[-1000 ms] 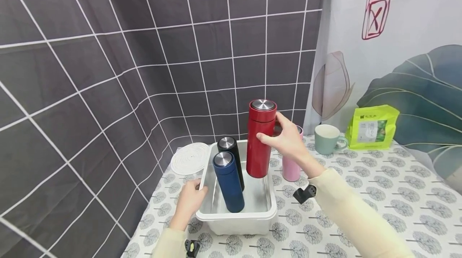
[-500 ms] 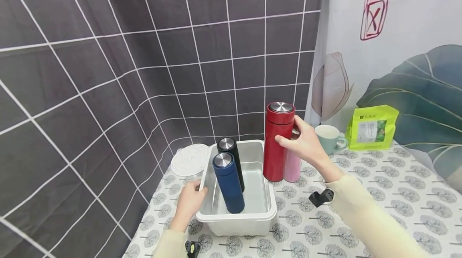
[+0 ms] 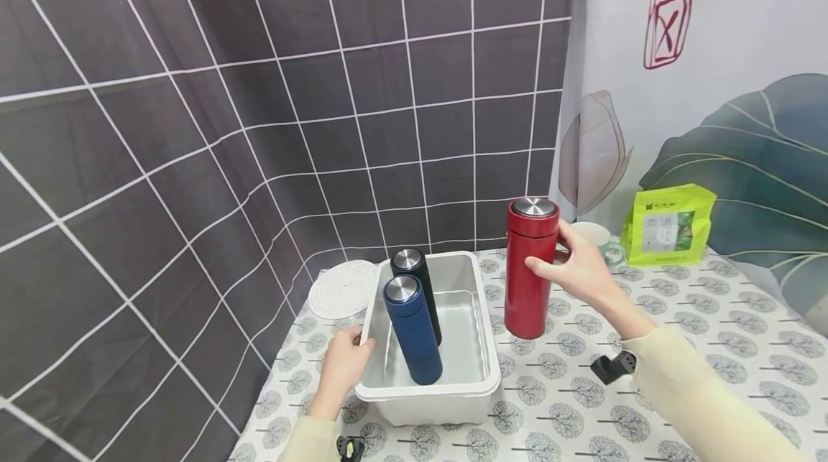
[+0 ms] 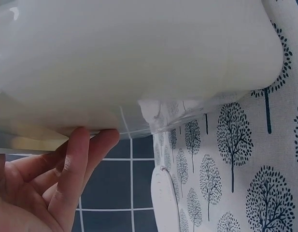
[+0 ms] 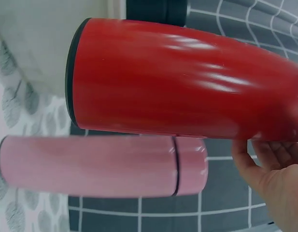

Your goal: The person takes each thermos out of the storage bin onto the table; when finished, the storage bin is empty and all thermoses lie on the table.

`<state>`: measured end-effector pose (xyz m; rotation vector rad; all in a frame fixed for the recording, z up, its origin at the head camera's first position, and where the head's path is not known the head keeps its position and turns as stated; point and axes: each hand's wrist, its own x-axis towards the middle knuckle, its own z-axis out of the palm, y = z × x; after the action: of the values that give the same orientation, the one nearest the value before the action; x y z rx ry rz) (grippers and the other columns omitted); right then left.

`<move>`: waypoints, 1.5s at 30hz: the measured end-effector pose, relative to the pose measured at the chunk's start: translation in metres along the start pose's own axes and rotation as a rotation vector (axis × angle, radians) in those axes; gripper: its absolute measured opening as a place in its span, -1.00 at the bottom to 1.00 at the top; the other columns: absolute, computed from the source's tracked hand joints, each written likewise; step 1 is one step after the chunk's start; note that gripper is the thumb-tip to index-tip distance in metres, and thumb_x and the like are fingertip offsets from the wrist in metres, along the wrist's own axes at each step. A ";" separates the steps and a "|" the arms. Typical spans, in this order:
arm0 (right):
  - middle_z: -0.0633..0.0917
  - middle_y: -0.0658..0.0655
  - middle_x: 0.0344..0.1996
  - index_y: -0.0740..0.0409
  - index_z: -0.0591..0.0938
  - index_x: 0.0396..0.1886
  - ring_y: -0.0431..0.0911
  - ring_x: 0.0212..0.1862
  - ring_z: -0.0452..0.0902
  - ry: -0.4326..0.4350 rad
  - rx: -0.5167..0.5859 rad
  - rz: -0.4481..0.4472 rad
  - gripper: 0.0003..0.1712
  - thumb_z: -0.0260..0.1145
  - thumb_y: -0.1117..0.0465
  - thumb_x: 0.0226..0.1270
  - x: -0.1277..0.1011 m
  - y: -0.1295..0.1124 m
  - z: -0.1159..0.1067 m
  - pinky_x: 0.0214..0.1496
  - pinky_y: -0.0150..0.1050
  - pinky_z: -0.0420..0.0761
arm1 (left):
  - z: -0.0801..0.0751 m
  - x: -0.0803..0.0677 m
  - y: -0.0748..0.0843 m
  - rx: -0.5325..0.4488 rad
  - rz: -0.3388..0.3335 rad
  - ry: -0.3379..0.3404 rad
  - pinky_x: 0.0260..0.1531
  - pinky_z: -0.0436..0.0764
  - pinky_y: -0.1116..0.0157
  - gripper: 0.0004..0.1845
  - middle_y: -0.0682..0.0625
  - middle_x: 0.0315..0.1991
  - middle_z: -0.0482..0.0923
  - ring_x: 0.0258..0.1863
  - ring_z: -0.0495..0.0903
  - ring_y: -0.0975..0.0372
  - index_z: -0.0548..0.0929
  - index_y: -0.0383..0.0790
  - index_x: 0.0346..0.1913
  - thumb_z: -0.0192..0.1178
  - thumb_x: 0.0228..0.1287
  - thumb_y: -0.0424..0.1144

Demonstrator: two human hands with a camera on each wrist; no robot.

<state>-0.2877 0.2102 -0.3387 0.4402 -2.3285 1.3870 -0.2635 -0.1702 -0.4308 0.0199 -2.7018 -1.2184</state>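
A red thermos (image 3: 529, 282) hangs upright above the table, right of the white plastic bin (image 3: 440, 409), and my right hand (image 3: 582, 264) grips it by its upper part. My left hand (image 3: 344, 363) holds the bin's left rim; in the left wrist view its fingers (image 4: 76, 154) touch the rim from below. Inside the bin a blue thermos (image 3: 412, 333) and a black thermos (image 3: 414, 268) stand close together, the black one partly hidden. A pink thermos (image 5: 91, 166) stands on the table in the right wrist view; the red one hides it in the head view.
A round white lid (image 3: 341, 289) lies left of the bin. At the back right are a pale green mug (image 3: 594, 233), partly covered by my right hand, and a bright green pouch (image 3: 669, 228). Tree-patterned cloth (image 3: 569, 390) covers the table; dark gridded curtains (image 3: 362, 124) rise behind.
My right hand has carried the red thermos from above the bin to the right, past the rim, and lowered it slightly. The left hand stays at the bin's rim.
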 end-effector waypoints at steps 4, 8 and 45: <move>0.61 0.26 0.02 0.24 0.43 0.24 0.18 0.02 0.62 0.015 -0.045 0.011 -0.38 0.40 0.19 0.21 -0.005 0.013 -0.006 -0.06 -0.56 0.60 | 0.000 0.001 0.002 0.002 -0.006 0.003 -0.18 0.75 0.01 -0.62 -0.34 -0.09 0.69 -0.12 0.71 -0.12 0.63 -0.45 0.07 0.16 0.26 -0.28; 0.60 0.26 0.02 0.24 0.42 0.23 0.21 0.03 0.62 0.030 -0.081 0.022 -0.38 0.41 0.18 0.22 -0.010 0.028 -0.012 -0.05 -0.46 0.66 | 0.000 0.001 0.003 -0.011 -0.011 -0.001 -0.19 0.75 0.02 -0.63 -0.32 -0.12 0.70 -0.14 0.72 -0.11 0.63 -0.45 0.05 0.16 0.26 -0.28; 0.47 0.48 0.15 0.33 0.28 0.35 0.37 0.13 0.43 0.088 -0.199 0.191 -0.21 0.37 0.05 0.26 -0.006 0.132 -0.034 0.04 0.32 0.59 | 0.000 -0.001 0.001 -0.064 -0.029 0.027 -0.14 0.74 0.00 -0.61 -0.34 -0.13 0.70 -0.14 0.71 -0.11 0.63 -0.48 0.04 0.19 0.20 -0.31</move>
<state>-0.3368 0.3016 -0.4277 0.0981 -2.4563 1.2115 -0.2623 -0.1692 -0.4299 0.0670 -2.6467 -1.3027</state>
